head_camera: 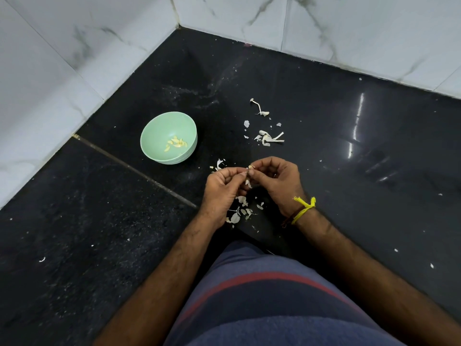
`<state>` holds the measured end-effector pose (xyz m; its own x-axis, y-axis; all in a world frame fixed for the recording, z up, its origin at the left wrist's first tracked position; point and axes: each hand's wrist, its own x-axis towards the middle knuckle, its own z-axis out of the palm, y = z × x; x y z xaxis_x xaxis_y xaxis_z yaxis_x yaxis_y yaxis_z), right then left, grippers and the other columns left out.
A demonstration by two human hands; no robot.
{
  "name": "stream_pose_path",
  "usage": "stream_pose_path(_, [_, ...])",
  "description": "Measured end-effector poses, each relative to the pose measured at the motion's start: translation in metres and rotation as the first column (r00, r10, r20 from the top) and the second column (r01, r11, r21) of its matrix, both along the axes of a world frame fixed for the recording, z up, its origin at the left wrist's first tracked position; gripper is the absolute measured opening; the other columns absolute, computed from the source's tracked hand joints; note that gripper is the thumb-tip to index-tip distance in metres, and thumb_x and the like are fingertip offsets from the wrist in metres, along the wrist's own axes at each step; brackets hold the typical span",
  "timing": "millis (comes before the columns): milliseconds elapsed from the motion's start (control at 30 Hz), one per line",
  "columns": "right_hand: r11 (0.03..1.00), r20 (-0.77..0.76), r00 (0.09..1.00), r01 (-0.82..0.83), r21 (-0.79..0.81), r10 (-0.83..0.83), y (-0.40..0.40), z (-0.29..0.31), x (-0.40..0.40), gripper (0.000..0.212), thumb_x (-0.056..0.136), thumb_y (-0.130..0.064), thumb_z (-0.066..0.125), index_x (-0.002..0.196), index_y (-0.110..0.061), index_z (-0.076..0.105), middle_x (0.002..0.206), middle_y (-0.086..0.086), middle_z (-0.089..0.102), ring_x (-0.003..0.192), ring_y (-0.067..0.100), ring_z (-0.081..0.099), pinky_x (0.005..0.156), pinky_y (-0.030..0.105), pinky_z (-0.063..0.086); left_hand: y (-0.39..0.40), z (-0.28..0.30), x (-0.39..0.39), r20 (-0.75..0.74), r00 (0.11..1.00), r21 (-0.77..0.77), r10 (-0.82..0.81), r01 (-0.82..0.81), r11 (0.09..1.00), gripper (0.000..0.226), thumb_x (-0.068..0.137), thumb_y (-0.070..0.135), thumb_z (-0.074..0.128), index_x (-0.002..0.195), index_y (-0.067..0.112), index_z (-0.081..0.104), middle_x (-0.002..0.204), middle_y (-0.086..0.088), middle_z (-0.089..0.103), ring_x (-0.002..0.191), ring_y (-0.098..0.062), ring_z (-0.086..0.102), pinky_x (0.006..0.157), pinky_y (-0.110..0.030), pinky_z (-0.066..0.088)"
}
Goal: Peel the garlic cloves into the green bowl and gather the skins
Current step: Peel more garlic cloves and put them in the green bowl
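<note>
A green bowl [159,128] stands on the black counter, left of centre, with several peeled yellow cloves [176,144] lying in it. To its right, above the counter, my left hand [222,193] and my right hand [274,181] meet fingertip to fingertip. Between them they pinch a small garlic clove [251,167], and a strip of skin [248,183] hangs below it. Loose white skins [240,211] lie under my hands. More skins [268,138] and a dry stem [259,108] are scattered farther back.
The black stone counter [349,158] runs into a corner of white marble wall tiles [87,58] at the back and left. A seam [134,168] crosses the counter near the bowl. Small white flecks dot the surface. My striped shirt fills the bottom.
</note>
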<state>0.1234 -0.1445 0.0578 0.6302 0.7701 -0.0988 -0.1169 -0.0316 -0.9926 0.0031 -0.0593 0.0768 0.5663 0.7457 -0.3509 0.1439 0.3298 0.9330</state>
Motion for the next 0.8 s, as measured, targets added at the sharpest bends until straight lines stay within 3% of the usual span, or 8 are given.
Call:
stream_pose_path(100, [1.000, 0.149, 0.989, 0.007, -0.011, -0.005, 0.000, -0.001, -0.001, 0.012, 0.082, -0.013, 0.080, 0.092, -0.012, 0.073, 0.086, 0.005, 0.075, 0.083, 0.027, 0.073, 0.079, 0.049, 0.060, 0.000, 0.001, 0.001, -0.025, 1.000, 0.021, -0.012, 0.013, 1.000, 0.011, 0.095, 0.003, 0.063, 0.093, 0.008, 0.073, 0.073, -0.008, 0.069, 0.063, -0.010, 0.061, 0.058, -0.019, 0.052])
stream_pose_path(267, [0.998, 0.364, 0.929, 0.058, 0.018, -0.061, -0.001, 0.002, -0.005, 0.011, 0.082, -0.007, 0.078, 0.093, -0.010, 0.075, 0.086, -0.002, 0.075, 0.080, 0.014, 0.072, 0.074, 0.037, 0.061, 0.002, 0.000, 0.001, -0.036, 0.999, 0.007, -0.028, 0.029, 1.000, 0.010, 0.095, 0.003, 0.064, 0.094, 0.007, 0.073, 0.071, -0.006, 0.070, 0.063, -0.011, 0.062, 0.059, -0.019, 0.053])
stream_pose_path(433, [0.996, 0.424, 0.901, 0.064, 0.067, -0.086, 0.000, 0.003, -0.006, 0.010, 0.082, -0.005, 0.077, 0.091, -0.009, 0.076, 0.085, -0.002, 0.075, 0.079, 0.013, 0.072, 0.073, 0.034, 0.060, 0.001, 0.000, -0.001, 0.020, 0.999, -0.074, -0.039, 0.041, 0.996, 0.008, 0.094, 0.006, 0.066, 0.097, 0.004, 0.073, 0.073, -0.006, 0.071, 0.066, -0.012, 0.064, 0.063, -0.020, 0.054])
stream_pose_path(533, [0.994, 0.387, 0.915, 0.098, 0.051, -0.110, 0.002, 0.004, -0.008, 0.010, 0.081, -0.005, 0.077, 0.090, -0.008, 0.075, 0.082, -0.001, 0.075, 0.076, 0.013, 0.072, 0.070, 0.031, 0.060, 0.001, 0.001, -0.002, 0.050, 0.998, -0.144, -0.042, 0.049, 0.988, 0.006, 0.092, 0.007, 0.068, 0.095, 0.005, 0.073, 0.073, -0.005, 0.072, 0.064, -0.011, 0.064, 0.062, -0.018, 0.053])
stream_pose_path(667, [0.995, 0.137, 0.985, 0.100, 0.020, -0.102, 0.002, 0.006, -0.008, 0.010, 0.081, -0.005, 0.078, 0.091, -0.007, 0.074, 0.082, 0.005, 0.075, 0.077, 0.021, 0.072, 0.073, 0.037, 0.061, 0.001, 0.000, -0.002, 0.038, 0.999, -0.195, -0.010, 0.017, 0.981, 0.008, 0.094, 0.006, 0.066, 0.090, 0.008, 0.072, 0.072, -0.004, 0.071, 0.064, -0.012, 0.064, 0.059, -0.018, 0.053])
stream_pose_path(800, [0.987, -0.039, 0.987, 0.159, 0.026, -0.158, 0.001, 0.010, -0.007, 0.010, 0.081, -0.005, 0.079, 0.089, -0.007, 0.074, 0.083, 0.010, 0.074, 0.076, 0.021, 0.069, 0.074, 0.038, 0.060, 0.002, -0.004, -0.001, -0.003, 1.000, -0.162, -0.015, 0.014, 0.987, 0.008, 0.095, 0.007, 0.065, 0.094, 0.006, 0.072, 0.075, -0.008, 0.070, 0.064, -0.014, 0.064, 0.058, -0.019, 0.053])
